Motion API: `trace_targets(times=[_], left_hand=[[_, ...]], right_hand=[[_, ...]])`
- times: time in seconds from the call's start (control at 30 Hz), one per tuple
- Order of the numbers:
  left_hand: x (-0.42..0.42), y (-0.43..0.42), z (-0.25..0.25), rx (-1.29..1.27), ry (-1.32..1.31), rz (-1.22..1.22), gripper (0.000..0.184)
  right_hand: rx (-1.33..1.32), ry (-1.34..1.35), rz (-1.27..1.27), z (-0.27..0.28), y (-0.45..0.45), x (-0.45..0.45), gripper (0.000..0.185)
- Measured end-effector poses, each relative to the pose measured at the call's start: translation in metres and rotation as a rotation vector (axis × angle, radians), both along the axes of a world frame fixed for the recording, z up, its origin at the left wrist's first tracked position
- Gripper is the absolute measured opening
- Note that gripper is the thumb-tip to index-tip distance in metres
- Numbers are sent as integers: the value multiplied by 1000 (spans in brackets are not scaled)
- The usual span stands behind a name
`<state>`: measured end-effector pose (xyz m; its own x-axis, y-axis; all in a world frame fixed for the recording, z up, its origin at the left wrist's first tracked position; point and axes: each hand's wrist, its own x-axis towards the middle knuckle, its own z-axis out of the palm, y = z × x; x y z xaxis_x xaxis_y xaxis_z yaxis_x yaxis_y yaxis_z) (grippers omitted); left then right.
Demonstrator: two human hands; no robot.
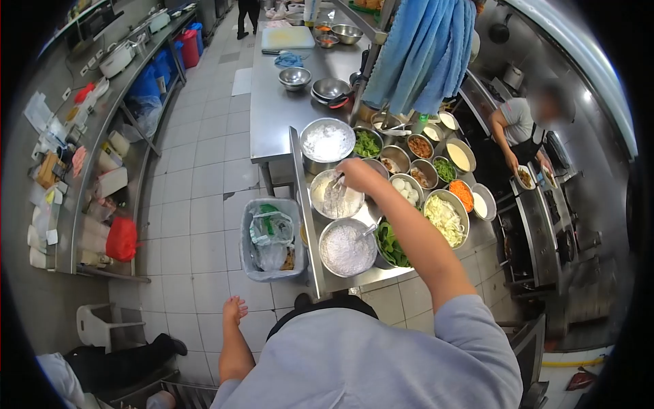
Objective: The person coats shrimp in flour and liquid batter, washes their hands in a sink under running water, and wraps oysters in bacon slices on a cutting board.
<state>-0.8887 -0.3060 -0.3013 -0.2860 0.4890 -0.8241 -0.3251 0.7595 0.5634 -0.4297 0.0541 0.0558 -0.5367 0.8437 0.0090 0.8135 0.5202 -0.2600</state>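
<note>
My right hand (352, 176) is closed on a utensil over the middle of three metal bowls at the counter's left side. That bowl (320, 204) holds a pale powder or batter with something coated in it. Behind it stands a bowl of white powder (328, 141), and nearer to me a bowl of whitish flour (348, 248) with a spoon (368, 230) in it. My left hand (236, 309) hangs low over the floor, fingers apart, holding nothing. Right of the bowls are shredded cabbage (443, 219), grated carrot (461, 195) and green leaves (390, 244).
A lined bin (272, 240) stands left of the counter. Blue cloths (424, 54) hang above its far side. At right a co-worker (521, 123) holds dishes near the stoves. Another person (116, 361) sits at lower left by a white stool (102, 326).
</note>
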Motion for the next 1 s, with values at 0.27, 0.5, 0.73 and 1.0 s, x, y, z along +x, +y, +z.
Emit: trace_targets(times=[0.27, 0.5, 0.73, 1.0], left_hand=[[19, 43, -2, 38, 7, -158, 40], [31, 56, 1, -14, 35, -286, 34], [7, 47, -11, -21, 36, -266, 36], [20, 62, 1, 51, -7, -260, 41]], right_hand=[[-76, 21, -5, 62, -31, 0, 34], [-179, -86, 40, -97, -36, 6, 34], [-86, 87, -58, 58, -24, 4, 38], [-118, -54, -143, -77, 2, -2, 34]])
